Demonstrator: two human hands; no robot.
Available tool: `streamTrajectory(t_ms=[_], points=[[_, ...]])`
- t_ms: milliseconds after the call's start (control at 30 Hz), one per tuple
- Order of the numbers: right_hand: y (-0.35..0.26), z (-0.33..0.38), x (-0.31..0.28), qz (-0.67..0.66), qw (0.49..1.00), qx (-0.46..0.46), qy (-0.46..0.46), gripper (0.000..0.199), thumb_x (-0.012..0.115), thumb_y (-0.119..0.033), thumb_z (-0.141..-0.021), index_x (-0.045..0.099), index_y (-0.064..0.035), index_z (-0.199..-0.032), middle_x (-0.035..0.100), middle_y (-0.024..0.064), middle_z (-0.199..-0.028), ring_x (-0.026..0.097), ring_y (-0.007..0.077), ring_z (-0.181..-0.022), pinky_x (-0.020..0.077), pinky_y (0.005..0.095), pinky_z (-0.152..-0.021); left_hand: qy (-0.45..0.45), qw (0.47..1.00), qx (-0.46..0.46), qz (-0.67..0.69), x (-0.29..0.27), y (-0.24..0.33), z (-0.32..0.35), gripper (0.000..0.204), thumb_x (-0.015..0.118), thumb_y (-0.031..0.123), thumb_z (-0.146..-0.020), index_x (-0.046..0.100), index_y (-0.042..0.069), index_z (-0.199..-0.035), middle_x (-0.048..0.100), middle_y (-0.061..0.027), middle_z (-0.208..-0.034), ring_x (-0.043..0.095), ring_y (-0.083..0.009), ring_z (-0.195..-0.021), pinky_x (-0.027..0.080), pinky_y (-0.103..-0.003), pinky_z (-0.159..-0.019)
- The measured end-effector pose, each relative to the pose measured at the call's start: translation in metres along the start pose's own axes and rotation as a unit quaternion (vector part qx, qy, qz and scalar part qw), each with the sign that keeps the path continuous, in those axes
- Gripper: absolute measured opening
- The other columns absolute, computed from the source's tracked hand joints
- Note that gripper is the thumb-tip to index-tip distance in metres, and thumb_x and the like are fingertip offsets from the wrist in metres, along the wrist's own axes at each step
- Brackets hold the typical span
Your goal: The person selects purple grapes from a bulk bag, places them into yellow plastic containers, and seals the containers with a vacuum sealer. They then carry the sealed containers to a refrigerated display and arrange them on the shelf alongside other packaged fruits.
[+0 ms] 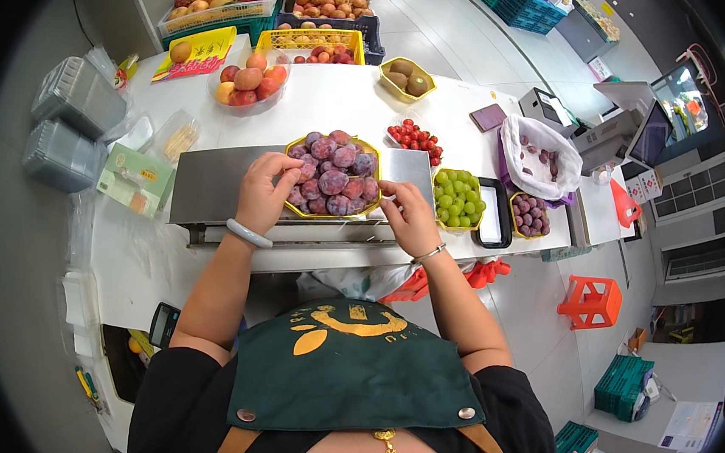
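Note:
A tray of plums [333,173], heaped with reddish-purple fruit inside a yellow rim, sits on a brushed metal platform [212,185] at the counter's near edge. My left hand [265,192] grips its left side, with thumb and forefinger reaching over the rim against the plums. On the opposite side, my right hand [408,219] has its curled fingers at the yellow rim. The tray's underside and some fingertips are hidden. Right of my right hand stands a tray of green grapes [458,198]. Behind it is a clear punnet of small red fruit [414,139].
Beyond the plums stand a clear bowl of peaches [250,84] and a tray of kiwifruit [406,78]. At right are a black tray [493,213], a tray of dark grapes [530,216] and a white-lined basket [525,167]. Stacked clear containers [68,127] stand left.

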State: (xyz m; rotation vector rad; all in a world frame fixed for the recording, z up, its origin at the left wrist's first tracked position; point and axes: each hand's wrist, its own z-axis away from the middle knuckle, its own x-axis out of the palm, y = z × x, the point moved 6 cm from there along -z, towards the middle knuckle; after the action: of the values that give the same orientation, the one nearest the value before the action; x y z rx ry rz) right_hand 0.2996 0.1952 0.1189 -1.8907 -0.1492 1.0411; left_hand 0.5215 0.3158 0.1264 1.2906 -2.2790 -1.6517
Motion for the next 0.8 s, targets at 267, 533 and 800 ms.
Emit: streamTrajectory(t_ms=[267,533,800], points=[[0.023,-0.003,-0.037,-0.003,0.997,-0.006,0.083,0.029,0.063,-0.013,-0.087,0.060,-0.0045,-0.114,0.061,0.0110,-0.098,0.058,0.0201,-0.075,0.0484,0.0323,-0.071,0.014,0.999,0.036,-0.028,-0.007,0.011,0.002,0.018,0.062,0.004,-0.086,0.064,0.003,-0.103,0.061,-0.0097,-0.100,0.060,-0.0179,-0.084,0.049,-0.029,-0.078],[0.159,0.011,-0.205,0.198,0.958,0.124,0.163,0.026,0.058,-0.021,-0.090,0.065,-0.0037,-0.109,0.068,0.0143,-0.103,0.066,0.0242,-0.094,0.0502,0.0327,-0.083,0.004,0.998,-0.050,-0.025,-0.006,-0.008,0.013,0.030,0.061,0.009,-0.088,0.059,0.005,-0.118,0.058,-0.0070,-0.111,0.056,-0.0179,-0.097,0.045,-0.030,-0.083],[0.361,0.028,-0.406,0.322,0.838,0.397,0.193,0.036,0.053,-0.017,-0.085,0.061,-0.0071,-0.119,0.064,0.0209,-0.113,0.060,0.0360,-0.107,0.0465,0.0420,-0.094,0.207,0.966,-0.151,-0.032,-0.063,-0.001,0.024,0.032,0.049,0.014,-0.099,0.053,0.003,-0.128,0.052,-0.0053,-0.129,0.050,-0.0174,-0.115,0.037,-0.031,-0.102]])
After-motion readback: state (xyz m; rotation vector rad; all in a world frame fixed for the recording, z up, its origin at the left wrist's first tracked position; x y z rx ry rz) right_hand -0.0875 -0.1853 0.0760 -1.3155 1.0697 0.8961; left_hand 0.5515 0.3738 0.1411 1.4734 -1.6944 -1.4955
